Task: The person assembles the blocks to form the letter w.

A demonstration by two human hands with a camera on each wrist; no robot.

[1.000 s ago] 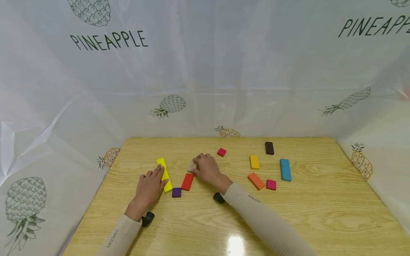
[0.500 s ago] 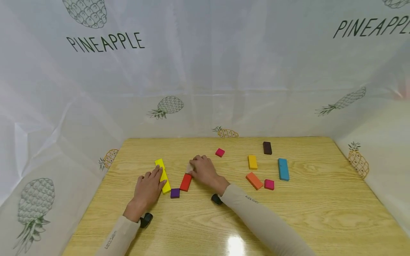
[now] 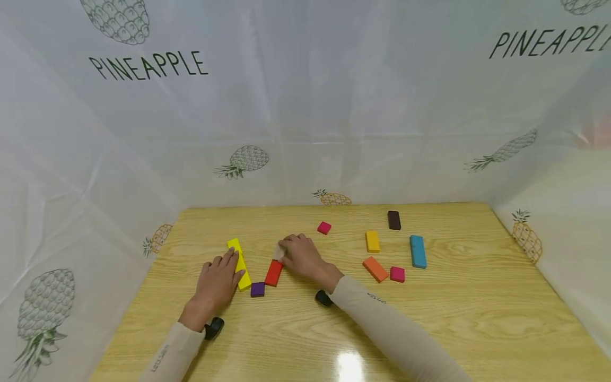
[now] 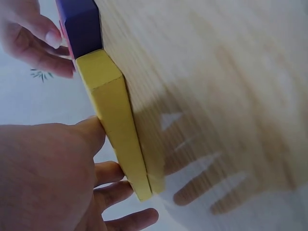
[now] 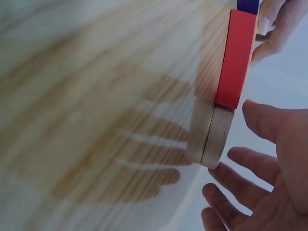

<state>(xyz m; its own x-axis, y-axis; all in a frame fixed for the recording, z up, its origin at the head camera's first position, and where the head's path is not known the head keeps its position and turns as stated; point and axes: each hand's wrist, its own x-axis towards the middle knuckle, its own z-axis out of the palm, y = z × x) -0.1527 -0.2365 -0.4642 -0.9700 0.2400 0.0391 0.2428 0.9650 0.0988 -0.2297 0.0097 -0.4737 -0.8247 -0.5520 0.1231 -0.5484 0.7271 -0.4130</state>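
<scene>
My left hand point(image 3: 217, 284) rests its fingertips and thumb on a long yellow strip point(image 4: 118, 113). At the strip's near end lies a purple square block point(image 3: 258, 289), followed by a red block point(image 5: 237, 57) slanting away. Together these pieces outline a rough V. A pale wooden block point(image 5: 219, 137) meets the far end of the red one. My right hand point(image 3: 303, 257) is at the wooden block; in the right wrist view a fingertip reaches its far end, while the thumb stands apart and the fingers are spread. The head view hides part of the wooden block beneath this hand.
A pink block point(image 3: 324, 227) lies beyond my right hand. Farther right on the wooden table point(image 3: 477, 297) are a yellow-orange block point(image 3: 373, 241), a dark brown block point(image 3: 393, 220), an orange block point(image 3: 375, 269), another pink block point(image 3: 397, 274) and a blue block point(image 3: 418, 251). A patterned sheet surrounds the table.
My right hand has shifted slightly nearer the red block, and the wooden block now lines up more closely against its far end. My left hand stays on the yellow strip.
</scene>
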